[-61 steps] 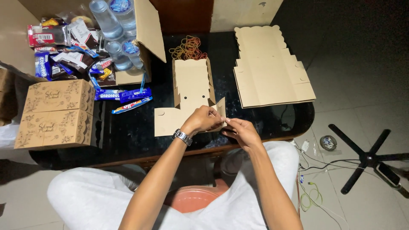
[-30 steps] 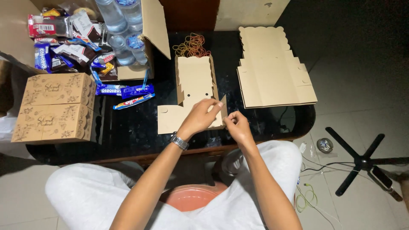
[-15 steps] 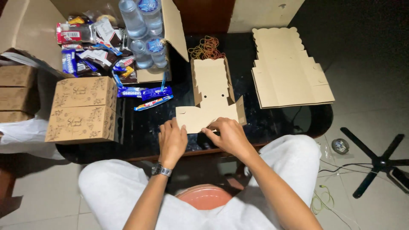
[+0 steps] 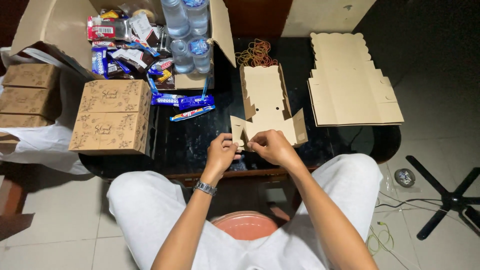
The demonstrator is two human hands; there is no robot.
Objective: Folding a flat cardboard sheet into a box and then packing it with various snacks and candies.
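A flat brown cardboard box blank lies on the dark glass table with its side flaps partly raised. My left hand pinches the blank's near left flap at the table's front edge. My right hand grips the near edge of the same blank, fingertips almost touching the left hand. A metal watch sits on my left wrist.
A stack of flat blanks lies at the right. Rubber bands sit behind the blank. An open carton holds snack packs and water bottles. Folded printed boxes stand at the left. A chair base is on the floor.
My hands dropped from mid-air to the blank's near edge and now hold its flaps. The view shifted so the table sits more to the right.
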